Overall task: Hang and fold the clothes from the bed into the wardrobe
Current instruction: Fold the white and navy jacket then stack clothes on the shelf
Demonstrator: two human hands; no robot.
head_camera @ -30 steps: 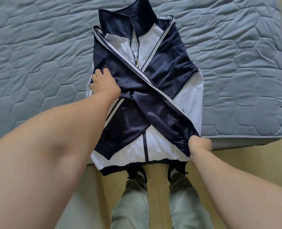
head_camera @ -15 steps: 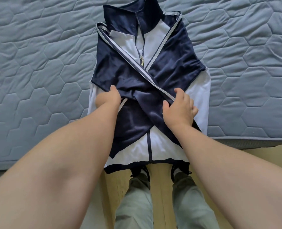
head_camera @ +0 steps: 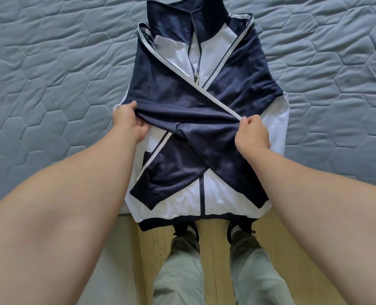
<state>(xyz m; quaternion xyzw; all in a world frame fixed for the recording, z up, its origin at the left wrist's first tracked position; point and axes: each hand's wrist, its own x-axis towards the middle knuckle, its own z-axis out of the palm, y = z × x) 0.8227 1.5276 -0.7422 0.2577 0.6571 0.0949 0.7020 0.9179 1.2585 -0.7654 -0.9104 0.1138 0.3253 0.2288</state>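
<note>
A navy-and-white zip-up track jacket [head_camera: 204,102] lies sleeves crossed on a grey quilted bed [head_camera: 50,84]; left hand [head_camera: 128,123] and right hand [head_camera: 252,134] each pinch the navy sleeve fabric.

- bed [head_camera: 50,84]: blue-grey quilted cover with hexagon stitching
- jacket [head_camera: 174,89]: navy and white, lies front up on bed, collar at far side, sleeves crossed over the front, hem hangs over near edge
- floor [head_camera: 215,249]: light wood, two dark shoes [head_camera: 186,230] stand on it
</note>
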